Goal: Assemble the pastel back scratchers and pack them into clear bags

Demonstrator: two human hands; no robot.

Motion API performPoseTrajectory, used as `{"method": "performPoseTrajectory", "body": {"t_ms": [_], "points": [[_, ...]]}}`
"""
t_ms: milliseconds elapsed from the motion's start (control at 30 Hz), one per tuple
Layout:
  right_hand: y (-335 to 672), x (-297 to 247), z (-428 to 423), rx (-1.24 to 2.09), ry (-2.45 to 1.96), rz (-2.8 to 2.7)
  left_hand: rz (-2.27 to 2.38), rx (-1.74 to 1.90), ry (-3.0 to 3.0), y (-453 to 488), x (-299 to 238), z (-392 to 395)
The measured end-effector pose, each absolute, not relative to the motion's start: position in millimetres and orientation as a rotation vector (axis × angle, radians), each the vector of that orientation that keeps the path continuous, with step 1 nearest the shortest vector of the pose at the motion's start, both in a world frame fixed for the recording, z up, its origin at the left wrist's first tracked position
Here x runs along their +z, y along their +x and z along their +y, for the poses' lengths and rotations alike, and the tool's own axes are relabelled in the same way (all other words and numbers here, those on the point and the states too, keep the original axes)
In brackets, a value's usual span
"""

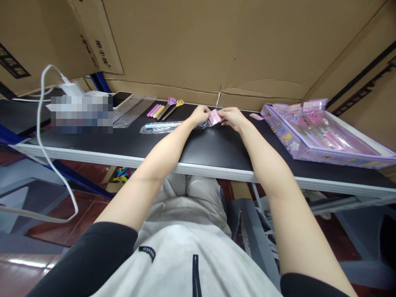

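My left hand (200, 114) and my right hand (231, 116) meet over the black table (130, 138), both pinching a small pink packet (214, 117) between their fingertips. A clear plastic sleeve with a blue pen (161, 126) inside lies just left of my left hand. Behind it lie several pens and small fork-like tools (164, 109) in pink, yellow and purple. Another small pink piece (256, 116) rests to the right of my right hand.
A purple stationery gift set box (321, 134) lies on the table's right end. Empty clear sleeves (133, 110), a phone and a white charger with its cable (43, 136) sit at the left. Cardboard sheets (216, 45) wall off the back.
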State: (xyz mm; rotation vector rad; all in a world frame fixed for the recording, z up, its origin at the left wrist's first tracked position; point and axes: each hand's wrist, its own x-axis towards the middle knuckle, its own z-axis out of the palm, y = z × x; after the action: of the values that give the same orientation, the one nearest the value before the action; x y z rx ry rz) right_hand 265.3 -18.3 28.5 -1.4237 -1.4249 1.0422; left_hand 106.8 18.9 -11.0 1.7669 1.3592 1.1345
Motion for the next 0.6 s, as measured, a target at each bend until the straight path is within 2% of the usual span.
{"method": "performPoseTrajectory", "body": {"t_ms": [200, 433, 600], "points": [[271, 20, -1, 0.862, -1.405, -1.456, 1.436, 1.071, 1.905, 108, -4, 11], [289, 13, 19, 0.463, -1.514, -1.496, 1.750, 0.724, 2.153, 104, 10, -9], [302, 4, 32, 0.205, -1.524, -1.614, 1.748, 0.600, 2.215, 99, 6, -6]]}}
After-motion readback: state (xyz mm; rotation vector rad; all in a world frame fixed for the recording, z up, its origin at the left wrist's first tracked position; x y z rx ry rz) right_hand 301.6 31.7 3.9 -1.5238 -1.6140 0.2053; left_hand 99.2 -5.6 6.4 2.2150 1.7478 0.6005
